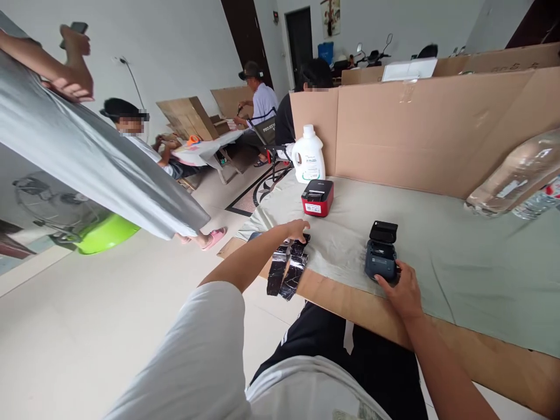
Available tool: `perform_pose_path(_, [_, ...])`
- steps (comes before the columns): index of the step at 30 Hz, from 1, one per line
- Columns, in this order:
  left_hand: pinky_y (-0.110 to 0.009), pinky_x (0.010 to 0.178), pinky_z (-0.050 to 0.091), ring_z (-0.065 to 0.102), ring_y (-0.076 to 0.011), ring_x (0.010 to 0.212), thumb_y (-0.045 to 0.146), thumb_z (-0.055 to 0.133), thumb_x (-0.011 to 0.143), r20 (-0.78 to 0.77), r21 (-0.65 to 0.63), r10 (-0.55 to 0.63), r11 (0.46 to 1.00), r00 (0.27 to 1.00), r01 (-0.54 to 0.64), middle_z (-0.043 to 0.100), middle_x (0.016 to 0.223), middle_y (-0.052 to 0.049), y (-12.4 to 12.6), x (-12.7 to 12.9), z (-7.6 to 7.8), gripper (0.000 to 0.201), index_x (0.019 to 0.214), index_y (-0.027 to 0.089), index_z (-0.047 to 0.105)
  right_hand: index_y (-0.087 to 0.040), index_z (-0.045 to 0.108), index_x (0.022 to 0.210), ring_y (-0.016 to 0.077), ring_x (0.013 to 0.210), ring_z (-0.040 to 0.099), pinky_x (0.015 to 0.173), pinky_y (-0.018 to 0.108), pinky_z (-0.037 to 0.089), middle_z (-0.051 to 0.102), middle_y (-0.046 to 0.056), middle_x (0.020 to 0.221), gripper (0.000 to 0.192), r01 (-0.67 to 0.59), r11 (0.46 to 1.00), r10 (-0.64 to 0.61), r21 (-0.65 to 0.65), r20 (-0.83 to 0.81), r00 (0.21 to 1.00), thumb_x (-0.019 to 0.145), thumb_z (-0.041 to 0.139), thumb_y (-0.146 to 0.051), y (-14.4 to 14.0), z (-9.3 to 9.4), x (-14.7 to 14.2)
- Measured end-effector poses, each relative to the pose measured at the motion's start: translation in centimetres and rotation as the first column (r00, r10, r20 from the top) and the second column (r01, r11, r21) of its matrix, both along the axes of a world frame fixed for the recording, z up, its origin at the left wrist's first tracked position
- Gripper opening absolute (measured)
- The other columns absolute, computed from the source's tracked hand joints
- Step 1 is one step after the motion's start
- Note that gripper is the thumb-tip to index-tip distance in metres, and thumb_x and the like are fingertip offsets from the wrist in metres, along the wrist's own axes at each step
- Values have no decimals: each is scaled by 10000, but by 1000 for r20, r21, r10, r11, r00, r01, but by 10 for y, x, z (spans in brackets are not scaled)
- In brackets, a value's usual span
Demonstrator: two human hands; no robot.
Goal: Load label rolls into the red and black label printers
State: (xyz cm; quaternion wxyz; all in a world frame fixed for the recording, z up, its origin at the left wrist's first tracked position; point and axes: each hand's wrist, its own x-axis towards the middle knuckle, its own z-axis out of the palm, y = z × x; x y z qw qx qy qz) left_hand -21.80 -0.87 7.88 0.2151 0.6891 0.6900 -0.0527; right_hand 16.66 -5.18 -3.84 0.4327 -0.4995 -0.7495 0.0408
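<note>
Steady hold: the right hand [405, 290] gripped the dark blue, boxy plastic device [380, 267] at its near right corner; a light grip, clear of its flat black lid [384, 231], seemed best.
Left reach: the left hand [298, 229] was at the glossy black, flat strips [294, 277]; whether it grasped one could not be told. Gentle handling probably suited them.
Device's place: on the grey-green cloth [341, 245].
Device's look: rounded corners, lid raised, compartment exposed.
</note>
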Motion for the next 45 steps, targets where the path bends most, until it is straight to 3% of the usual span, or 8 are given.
perform_pose_path(3, [-319,947,417,536,-250,1111,178,625,713,-40,143,-48,988,998,53,623,1134,-78,-20,-4,12,342,1052,207,645,-135,445,1248,306,1078,530,866,487,496,556,167,1129,740,1,1000,-1,-13,-6,1000,769,537,-691,0,1,0])
perform_pose_path(7, [-305,903,430,577,-236,1019,109,582,719,-71,51,-37,998,997,41,664,977,-59,-50,-14,20,189,844,212,678,-145,439,1256,310,1085,531,868,493,491,553,167,1139,746,0,1000,0,-27,-14,1000,763,539,-696,-1,2,-1])
perform_pose_path(18, [-389,1001,382,495,-310,1176,98,629,660,-226,84,82,994,971,-64,573,1178,-118,-98,-33,-20,464,1108,215,603,-136,456,1231,300,1086,520,893,473,483,556,163,1126,730,6,1000,-6,-11,-8,1000,771,524,-698,-2,3,-1])
perform_pose_path(26, [-267,735,491,602,-188,865,148,604,680,277,-241,149,967,949,-81,621,968,-16,-109,-34,43,511,1175,248,529,-142,448,1241,296,1097,510,902,476,478,548,165,1142,723,1,1000,-2,-14,-19,1000,777,523,-690,0,-2,-1])
perform_pose_path(31, [-223,640,475,577,-133,751,215,603,734,599,-323,85,935,796,144,592,947,-11,-102,16,74,573,1283,270,450,-145,447,1249,299,1076,522,909,496,476,546,162,1132,700,7,1000,-7,-15,-18,1000,787,534,-664,-2,-1,-3])
perform_pose_path(37, [-234,652,462,562,-135,762,185,560,753,648,-135,-274,877,711,461,559,997,-13,-44,108,73,437,1180,217,476,-144,400,1321,324,1177,460,950,539,456,473,188,1247,701,15,996,-16,90,13,1000,791,609,-553,-7,8,-4])
perform_pose_path(41, [-253,815,447,561,-164,955,82,539,727,486,70,-568,783,665,618,575,1091,-16,4,176,58,436,1141,215,511,-183,332,1394,296,1185,455,968,511,454,444,171,1286,587,-13,992,8,129,39,999,865,545,-322,-11,12,-3])
perform_pose_path(45, [-255,795,454,591,-194,969,47,551,716,200,98,-657,752,727,652,598,1108,-57,37,222,39,471,1159,202,514,-214,486,1304,273,1140,473,941,472,469,443,141,1278,481,-46,990,37,133,68,997,830,497,-132,-14,14,-1])
